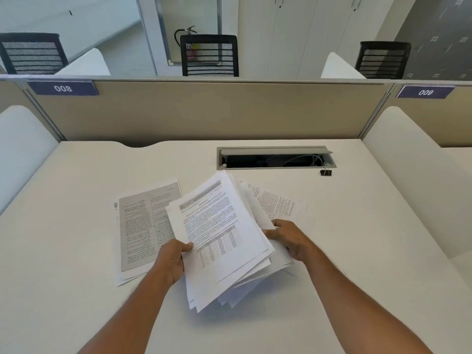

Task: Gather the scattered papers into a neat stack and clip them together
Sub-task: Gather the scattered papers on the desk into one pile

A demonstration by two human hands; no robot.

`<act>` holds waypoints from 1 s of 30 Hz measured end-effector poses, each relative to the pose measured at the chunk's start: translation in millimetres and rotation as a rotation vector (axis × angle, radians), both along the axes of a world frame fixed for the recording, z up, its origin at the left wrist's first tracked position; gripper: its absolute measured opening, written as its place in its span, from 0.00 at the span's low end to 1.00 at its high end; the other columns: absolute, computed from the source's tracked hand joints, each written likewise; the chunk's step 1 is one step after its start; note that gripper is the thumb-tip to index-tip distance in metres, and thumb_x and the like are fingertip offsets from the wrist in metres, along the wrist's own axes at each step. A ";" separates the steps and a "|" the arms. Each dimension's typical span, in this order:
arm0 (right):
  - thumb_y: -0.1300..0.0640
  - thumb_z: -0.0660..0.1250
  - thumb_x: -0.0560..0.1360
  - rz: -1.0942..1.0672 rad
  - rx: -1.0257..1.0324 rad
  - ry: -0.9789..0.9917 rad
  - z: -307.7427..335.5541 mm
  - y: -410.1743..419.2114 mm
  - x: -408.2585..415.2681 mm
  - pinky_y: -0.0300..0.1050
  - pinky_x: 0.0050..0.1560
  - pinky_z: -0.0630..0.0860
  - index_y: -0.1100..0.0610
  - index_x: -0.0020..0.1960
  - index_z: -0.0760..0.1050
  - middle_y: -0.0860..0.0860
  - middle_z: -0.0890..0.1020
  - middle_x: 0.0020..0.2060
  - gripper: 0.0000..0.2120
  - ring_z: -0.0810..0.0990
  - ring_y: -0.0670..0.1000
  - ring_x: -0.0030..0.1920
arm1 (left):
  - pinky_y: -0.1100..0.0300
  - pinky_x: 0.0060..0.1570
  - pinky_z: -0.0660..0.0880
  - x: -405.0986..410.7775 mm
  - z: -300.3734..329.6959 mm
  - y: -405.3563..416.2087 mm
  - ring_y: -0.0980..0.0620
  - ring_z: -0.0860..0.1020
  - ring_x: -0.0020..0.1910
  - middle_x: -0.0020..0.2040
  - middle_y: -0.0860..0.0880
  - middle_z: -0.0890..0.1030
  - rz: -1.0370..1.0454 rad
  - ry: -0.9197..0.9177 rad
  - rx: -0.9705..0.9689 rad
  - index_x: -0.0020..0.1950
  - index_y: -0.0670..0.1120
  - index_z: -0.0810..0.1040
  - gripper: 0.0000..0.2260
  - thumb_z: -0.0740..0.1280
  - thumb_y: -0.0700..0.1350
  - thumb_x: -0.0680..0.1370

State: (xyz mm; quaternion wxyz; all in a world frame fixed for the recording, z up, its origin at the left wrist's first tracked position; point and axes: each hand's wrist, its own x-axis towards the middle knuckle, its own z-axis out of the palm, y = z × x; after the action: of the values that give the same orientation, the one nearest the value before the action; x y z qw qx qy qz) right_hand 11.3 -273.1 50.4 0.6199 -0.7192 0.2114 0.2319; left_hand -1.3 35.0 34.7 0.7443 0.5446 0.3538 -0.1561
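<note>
Held bundle: a loose bundle of papers [224, 238] is lifted off the desk [76, 290], its long axis slanting from the near edge toward the far right corner, sheets fanned and uneven at the near end.
Left hand [171, 261]: fingers pinch the bundle's left edge.
Right hand [288, 238]: fingers grip its right edge from beneath.
Sheets left lying: one set [140, 226] flat toward the desk's left edge, just beyond the left hand; another [278, 203] past the right hand, partly under the bundle.
Binder clip [326, 172]: far right, beside the cable hatch [275, 158], well apart from the fingers; right hand nearer.
Next move, likely: collect the flat sheets first.
</note>
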 end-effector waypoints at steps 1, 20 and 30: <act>0.59 0.78 0.70 -0.009 0.017 0.015 -1.0 4.7 -6.1 0.49 0.40 0.83 0.61 0.57 0.80 0.58 0.87 0.49 0.18 0.87 0.59 0.45 | 0.44 0.55 0.79 0.7 0.3 -2.8 0.39 0.82 0.52 0.52 0.43 0.85 -0.032 -0.002 0.036 0.53 0.44 0.81 0.15 0.64 0.26 0.76; 0.64 0.67 0.77 -0.275 0.414 0.096 18.5 22.4 -20.0 0.48 0.30 0.83 0.67 0.56 0.82 0.61 0.87 0.39 0.10 0.87 0.57 0.34 | 0.52 0.47 0.76 -11.3 4.6 -29.3 0.43 0.82 0.50 0.51 0.47 0.84 -0.262 -0.056 0.323 0.57 0.49 0.78 0.11 0.65 0.37 0.78; 0.64 0.65 0.78 -0.075 0.089 0.064 14.2 18.7 -23.5 0.41 0.39 0.77 0.60 0.42 0.84 0.59 0.87 0.42 0.10 0.85 0.54 0.38 | 0.39 0.56 0.80 -9.7 -2.3 -28.3 0.37 0.84 0.54 0.59 0.41 0.84 -0.194 -0.004 0.104 0.64 0.41 0.78 0.18 0.68 0.28 0.76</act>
State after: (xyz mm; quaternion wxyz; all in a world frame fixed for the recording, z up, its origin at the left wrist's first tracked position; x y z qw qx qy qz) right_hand -12.2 -254.4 64.6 0.6526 -0.6746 0.2474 0.2404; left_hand -11.0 6.7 32.4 0.6972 0.6144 0.3055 -0.2076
